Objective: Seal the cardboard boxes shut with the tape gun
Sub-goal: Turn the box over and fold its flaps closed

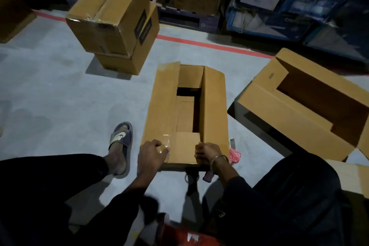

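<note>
Lying on the floor point(60, 86) between the knees, the box point(165, 110) is seen with its long flaps not yet closed, a dark gap left down the middle. Its near left corner is pressed by the left hand point(152, 154), fingers spread flat over a strip of clear tape point(166, 144). The near end of the right flap is gripped by the right hand point(205, 154), fingers curled shut on its edge. The pink tape gun point(234, 155) is seen just beside that wrist, against the box; whether it is held cannot be told. A second open box point(289, 106) lies to the right. Two taped boxes point(111, 16) are stacked farther left. A sandal point(120, 140) is worn on the left foot.
</note>
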Tool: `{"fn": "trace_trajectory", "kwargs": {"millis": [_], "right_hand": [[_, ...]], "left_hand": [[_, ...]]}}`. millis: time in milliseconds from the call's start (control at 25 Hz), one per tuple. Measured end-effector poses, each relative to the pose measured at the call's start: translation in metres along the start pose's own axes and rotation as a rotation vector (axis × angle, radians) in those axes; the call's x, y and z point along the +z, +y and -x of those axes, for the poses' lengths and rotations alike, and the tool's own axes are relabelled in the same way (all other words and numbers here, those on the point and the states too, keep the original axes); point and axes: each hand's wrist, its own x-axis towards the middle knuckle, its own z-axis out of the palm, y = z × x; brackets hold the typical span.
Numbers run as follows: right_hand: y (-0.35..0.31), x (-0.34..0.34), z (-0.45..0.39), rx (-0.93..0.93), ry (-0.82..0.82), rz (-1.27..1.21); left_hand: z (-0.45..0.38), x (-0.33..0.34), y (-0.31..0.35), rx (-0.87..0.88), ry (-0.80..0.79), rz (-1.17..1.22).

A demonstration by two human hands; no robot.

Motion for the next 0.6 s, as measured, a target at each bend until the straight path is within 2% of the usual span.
{"fn": "trace_trajectory", "kwargs": {"millis": [40,120,240,280,400,440,520,600], "right_hand": [[0.002,-0.002,-0.010,-0.067,0.113,0.043],[0.005,-0.012,-0.019,-0.132,0.287,0.117],[0.005,-0.033,-0.031,-0.143,0.469,0.313],[0.009,-0.041,-0.040,-0.114,0.479,0.337],[0.014,-0.045,-0.054,-0.010,0.302,0.043],[0.018,-0.045,-0.055,-0.025,0.314,0.021],[0.015,-0.043,-0.042,-0.104,0.506,0.143],[0.002,-0.036,-0.017,-0.190,0.705,0.282]], "left_hand": [[0.001,0.016,-0.006,0.053,-0.035,-0.087],[0.000,0.031,-0.017,0.102,0.033,-0.178],[-0.011,0.030,-0.023,0.075,0.122,-0.078],[-0.015,0.031,-0.024,0.059,0.131,-0.045],[-0.025,0.025,-0.022,-0.106,0.114,0.024],[-0.025,0.024,-0.022,-0.184,0.080,0.088],[-0.025,0.020,-0.022,-0.319,-0.009,0.233],[-0.023,0.019,-0.025,-0.369,-0.078,0.245]]}}
